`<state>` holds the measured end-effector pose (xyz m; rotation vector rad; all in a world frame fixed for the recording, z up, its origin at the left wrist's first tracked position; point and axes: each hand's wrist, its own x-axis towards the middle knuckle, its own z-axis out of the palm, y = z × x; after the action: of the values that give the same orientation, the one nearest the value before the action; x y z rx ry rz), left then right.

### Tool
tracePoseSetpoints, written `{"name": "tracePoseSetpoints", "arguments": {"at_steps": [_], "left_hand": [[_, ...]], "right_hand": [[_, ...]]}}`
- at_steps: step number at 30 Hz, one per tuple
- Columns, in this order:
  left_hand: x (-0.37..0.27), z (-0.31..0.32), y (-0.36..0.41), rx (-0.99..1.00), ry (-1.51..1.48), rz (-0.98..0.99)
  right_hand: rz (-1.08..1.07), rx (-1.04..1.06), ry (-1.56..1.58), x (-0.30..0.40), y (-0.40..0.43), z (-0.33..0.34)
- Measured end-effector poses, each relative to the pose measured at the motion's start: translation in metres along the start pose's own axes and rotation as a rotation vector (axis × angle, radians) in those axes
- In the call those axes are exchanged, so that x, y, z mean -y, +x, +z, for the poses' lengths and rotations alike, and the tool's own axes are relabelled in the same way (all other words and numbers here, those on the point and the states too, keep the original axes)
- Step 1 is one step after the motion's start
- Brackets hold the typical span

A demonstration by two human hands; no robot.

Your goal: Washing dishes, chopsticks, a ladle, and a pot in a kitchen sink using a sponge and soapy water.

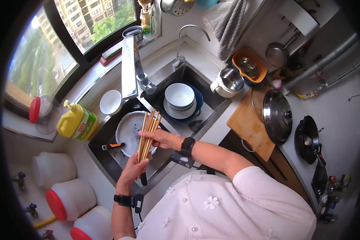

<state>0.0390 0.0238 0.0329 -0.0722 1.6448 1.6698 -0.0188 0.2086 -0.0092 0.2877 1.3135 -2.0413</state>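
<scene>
A bundle of wooden chopsticks (150, 124) is held between my two hands over the left sink basin (108, 168). My left hand (132, 170) grips the lower ends. My right hand (160, 138) closes around the middle, its thumb lying across the sticks. Beneath them, a round white basin (126, 129) with dark specks inside rests in the sink, partly covered by my hands. A black handle (143, 179) shows just below my left hand; what it belongs to is hidden. To the left lies a tool with a black and orange handle (114, 146).
Stacked white bowls (180, 94) sit in a blue basin (199, 100) in the right sink. Beside the faucet (142, 81) are a white bowl (110, 102) and a yellow detergent bottle (77, 121). A wooden cutting board (249, 126) and a pot lid (276, 117) are at right.
</scene>
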Motion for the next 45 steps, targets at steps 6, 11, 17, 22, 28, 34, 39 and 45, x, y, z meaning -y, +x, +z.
{"name": "tracePoseSetpoints", "arguments": {"at_steps": [6, 11, 17, 22, 28, 34, 39, 45], "left_hand": [[-0.014, 0.014, 0.007, -0.004, 0.125, -0.015], [-0.018, 0.02, 0.016, -0.078, 0.127, -0.04], [0.007, -0.007, 0.013, -0.025, 0.053, -0.068], [0.016, -0.004, 0.025, -0.15, -0.721, 0.018], [0.022, 0.003, 0.039, -0.247, -0.939, 0.068], [0.014, 0.016, 0.051, -0.156, -0.833, 0.148], [0.019, 0.005, 0.051, -0.177, -0.752, 0.163], [0.024, -0.007, 0.044, -0.233, -0.649, 0.148]], "right_hand": [[0.045, 0.045, 0.259, 0.003, 0.005, 0.005], [-0.122, -0.034, 0.2, 0.002, 0.013, 0.004], [-0.262, -0.1, 0.231, 0.016, 0.007, -0.001], [-0.429, -0.171, 0.22, 0.017, 0.005, 0.009], [-0.496, -0.144, 0.094, 0.014, -0.001, 0.024], [-0.397, -0.058, 0.209, 0.014, -0.017, 0.019], [-0.537, -0.205, -0.075, 0.033, -0.03, -0.024], [-0.453, -0.5, -0.245, 0.033, -0.023, -0.096]]}}
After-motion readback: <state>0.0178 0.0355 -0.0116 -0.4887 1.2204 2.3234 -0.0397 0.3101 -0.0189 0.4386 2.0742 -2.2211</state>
